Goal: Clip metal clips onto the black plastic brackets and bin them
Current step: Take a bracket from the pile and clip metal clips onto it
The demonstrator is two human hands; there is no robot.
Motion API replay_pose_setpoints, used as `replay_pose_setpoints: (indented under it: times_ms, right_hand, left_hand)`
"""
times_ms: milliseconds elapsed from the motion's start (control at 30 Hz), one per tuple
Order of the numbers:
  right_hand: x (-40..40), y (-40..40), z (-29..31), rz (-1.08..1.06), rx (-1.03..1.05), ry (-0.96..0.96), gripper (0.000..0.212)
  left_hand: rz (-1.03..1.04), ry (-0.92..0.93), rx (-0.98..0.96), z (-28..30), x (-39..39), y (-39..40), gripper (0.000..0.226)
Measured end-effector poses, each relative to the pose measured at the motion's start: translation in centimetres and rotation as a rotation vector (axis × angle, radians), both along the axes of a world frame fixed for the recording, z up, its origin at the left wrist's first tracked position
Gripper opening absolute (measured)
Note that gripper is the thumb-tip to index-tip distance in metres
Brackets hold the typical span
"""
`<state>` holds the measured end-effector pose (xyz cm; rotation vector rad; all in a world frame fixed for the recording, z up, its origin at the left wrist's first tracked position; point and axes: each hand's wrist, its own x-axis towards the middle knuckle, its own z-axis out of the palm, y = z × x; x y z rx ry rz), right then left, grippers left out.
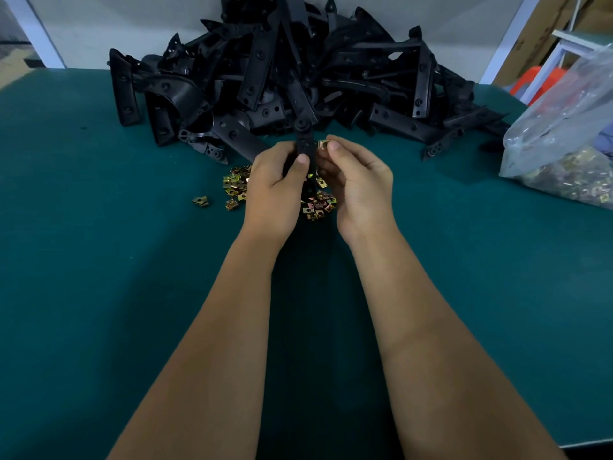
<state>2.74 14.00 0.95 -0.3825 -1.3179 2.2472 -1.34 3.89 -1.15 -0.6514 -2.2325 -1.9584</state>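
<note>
The left hand (277, 190) grips a black bracket (305, 146) above the desk (99, 227), long axis running away from the person. The right hand (355, 180) pinches a metal clip (322, 145) touching the bracket's right edge near its far end. Judged next move: push the clip leftward onto that edge.

Your green table (99, 260) fills the view, its far edge meeting a pale wall (132, 34). Past the table's far right corner you've got brown cardboard (544, 31) standing upright, a white frame (564, 44) in front of it, and something orange-red (534, 84) showing low beside that frame.
</note>
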Motion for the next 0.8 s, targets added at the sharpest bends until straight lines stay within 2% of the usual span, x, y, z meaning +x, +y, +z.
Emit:
replay_pose_setpoints:
  times_ms: [267,800]
  right_hand:
    - [-0.03,0.03,-0.08,-0.013,0.017,-0.016,0.008]
    - [-0.26,-0.05,-0.3,-0.008,0.055,-0.042,0.016]
  left_hand:
    - [-0.033,-0.004,0.0,0.04,-0.06,-0.02,0.027]
    - [0.041,0.14,-0.109,0.25,-0.11,-0.1,0.023]
